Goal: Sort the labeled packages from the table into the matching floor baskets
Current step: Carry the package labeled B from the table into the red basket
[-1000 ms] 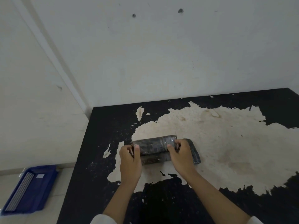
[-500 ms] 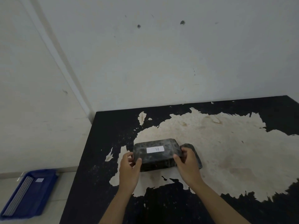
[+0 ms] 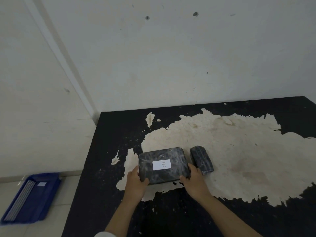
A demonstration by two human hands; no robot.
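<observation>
Package (image 3: pixel 164 165) lying crosswise, label (image 3: pixel 161 164) up (B, seemingly inverted), both hands' grip.

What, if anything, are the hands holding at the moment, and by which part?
Both hands grip the black wrapped package labeled B by its near corners and short sides: the left hand at its left end, the right hand at its right end.

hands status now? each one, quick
Left hand: closed on the left end of the B-labeled package.
Right hand: closed on the same package's right end.
</observation>
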